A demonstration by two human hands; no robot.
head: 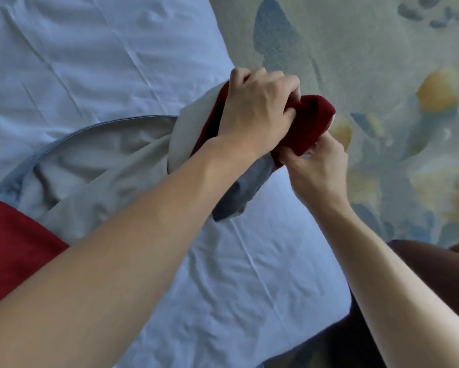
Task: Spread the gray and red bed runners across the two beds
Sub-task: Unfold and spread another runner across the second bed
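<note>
Both hands, left (pixel 260 112) and right (pixel 316 166), grip the bunched runner (pixel 313 120) at the bed (pixel 116 62) edge; next, pull it out flat

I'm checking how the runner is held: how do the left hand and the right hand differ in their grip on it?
The left hand grips the bed runner from above, knuckles up; the right hand pinches it from below. The left hand hides more cloth; the right hand holds just the red end. Both hold the same bunched end beyond the bed's edge.
</note>
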